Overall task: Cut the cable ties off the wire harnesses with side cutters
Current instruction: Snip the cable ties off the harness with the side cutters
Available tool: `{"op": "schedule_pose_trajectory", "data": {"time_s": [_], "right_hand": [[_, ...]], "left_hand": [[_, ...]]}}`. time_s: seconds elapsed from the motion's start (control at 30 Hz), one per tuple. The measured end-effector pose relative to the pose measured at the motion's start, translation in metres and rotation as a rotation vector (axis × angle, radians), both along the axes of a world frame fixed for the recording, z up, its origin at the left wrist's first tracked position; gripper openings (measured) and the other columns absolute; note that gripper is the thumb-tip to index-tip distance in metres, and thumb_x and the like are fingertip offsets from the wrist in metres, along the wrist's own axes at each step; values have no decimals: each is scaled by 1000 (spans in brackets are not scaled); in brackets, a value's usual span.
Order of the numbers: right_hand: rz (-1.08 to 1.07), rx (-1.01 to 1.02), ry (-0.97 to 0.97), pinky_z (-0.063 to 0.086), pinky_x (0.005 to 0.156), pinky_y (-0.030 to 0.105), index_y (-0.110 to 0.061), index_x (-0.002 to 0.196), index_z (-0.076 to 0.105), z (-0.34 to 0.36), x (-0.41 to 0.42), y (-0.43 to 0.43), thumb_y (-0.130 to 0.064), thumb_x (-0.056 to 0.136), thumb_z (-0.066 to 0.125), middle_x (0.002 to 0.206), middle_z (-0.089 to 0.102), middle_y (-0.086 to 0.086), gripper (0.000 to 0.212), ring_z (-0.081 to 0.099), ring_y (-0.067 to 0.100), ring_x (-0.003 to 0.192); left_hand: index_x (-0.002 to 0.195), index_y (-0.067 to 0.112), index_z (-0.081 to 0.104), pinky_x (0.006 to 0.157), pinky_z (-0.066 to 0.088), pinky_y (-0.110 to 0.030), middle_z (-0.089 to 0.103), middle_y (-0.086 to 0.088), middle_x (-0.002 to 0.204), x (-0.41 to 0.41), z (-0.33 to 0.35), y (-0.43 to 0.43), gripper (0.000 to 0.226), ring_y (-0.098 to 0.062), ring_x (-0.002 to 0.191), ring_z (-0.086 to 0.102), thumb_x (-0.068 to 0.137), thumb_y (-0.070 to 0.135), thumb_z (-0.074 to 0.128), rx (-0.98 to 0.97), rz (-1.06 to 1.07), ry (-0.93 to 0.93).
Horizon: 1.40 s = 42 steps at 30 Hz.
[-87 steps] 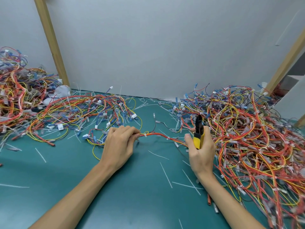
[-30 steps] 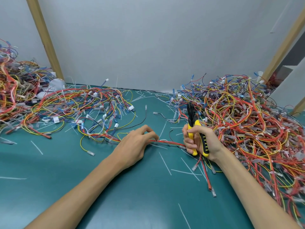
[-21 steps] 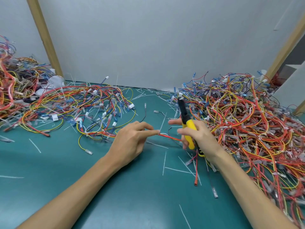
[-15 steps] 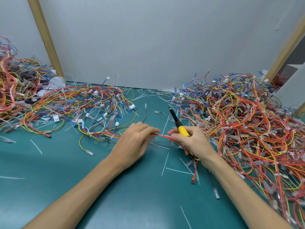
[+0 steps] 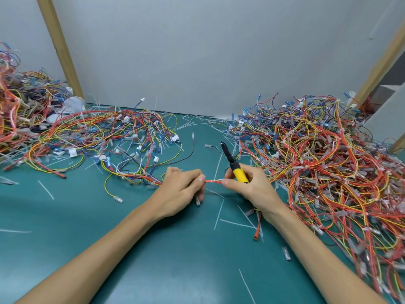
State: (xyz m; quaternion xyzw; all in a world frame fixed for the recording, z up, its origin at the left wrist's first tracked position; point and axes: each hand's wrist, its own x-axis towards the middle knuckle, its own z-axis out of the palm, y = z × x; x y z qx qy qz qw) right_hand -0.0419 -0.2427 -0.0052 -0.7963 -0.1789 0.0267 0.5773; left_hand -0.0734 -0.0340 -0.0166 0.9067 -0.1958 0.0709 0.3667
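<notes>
Both hands pinch the red harness (image 5: 212,181) between them: left hand (image 5: 178,189) on one side, right hand (image 5: 252,188) also gripping the side cutters (image 5: 235,166).

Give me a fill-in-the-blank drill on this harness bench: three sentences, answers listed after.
1. The side cutters have a ____ handle.
2. The hand gripping them is the person's ____ one.
3. The left hand pinches the wire bundle, which carries a ____ cable tie.
Missing words: yellow; right; white.
</notes>
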Motion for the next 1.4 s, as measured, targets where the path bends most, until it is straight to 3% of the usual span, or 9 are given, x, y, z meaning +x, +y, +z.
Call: {"op": "schedule_pose_trajectory", "data": {"time_s": [0.17,0.23,0.4,0.53,0.67,0.87,1.0,1.4], "right_hand": [[-3,269,184,33,49,26,-22,71,65,6,0,-6,-29,69,69,79,56,22,8,34,12,46],[-4,408,246,32,48,26,-15,78,58,6,3,-10,-21,72,62,81,63,18,10,34,14,46],[36,633,374,35,52,30,-9,82,49,5,8,-17,-19,72,52,73,57,11,14,35,17,50],[23,647,387,38,49,29,-10,74,51,6,8,-16,-19,74,57,66,53,10,11,37,18,50],[-37,580,404,28,41,25,-19,51,40,5,7,-17,-22,84,56,52,28,0,37,23,13,43],[-1,664,424,28,47,25,-17,65,38,5,7,-15,-19,72,57,58,29,0,20,23,14,49],[-12,675,440,19,41,23,-20,63,29,5,9,-19,-16,72,57,57,19,-2,30,16,12,45],[13,693,452,17,41,20,-21,66,19,8,7,-21,-9,65,48,56,17,-3,32,11,12,48]], "left_hand": [[75,18,45,89,36,-37,53,3,52,0,-6,-1,32,-28,63,50,105,24,35,125,56,-128],[77,21,44,81,35,-36,50,3,53,0,-6,-2,29,-33,62,46,105,25,34,138,72,-156],[80,23,44,76,24,-29,52,3,57,1,-9,-1,28,-33,64,44,104,27,32,163,83,-194],[81,23,46,74,22,-27,51,5,57,2,-9,0,27,-33,64,46,104,27,32,173,82,-200],[83,22,47,76,24,-27,58,-1,60,3,-10,1,27,-34,65,48,104,28,32,171,79,-202],[82,25,43,81,29,-29,60,-2,63,3,-10,0,25,-36,66,48,104,29,31,172,74,-194],[82,24,45,71,18,-27,61,-3,64,2,-9,1,26,-36,67,49,104,29,32,171,75,-209],[84,20,47,91,36,-34,62,-3,65,3,-9,1,28,-36,69,52,105,29,29,192,69,-167]]}}
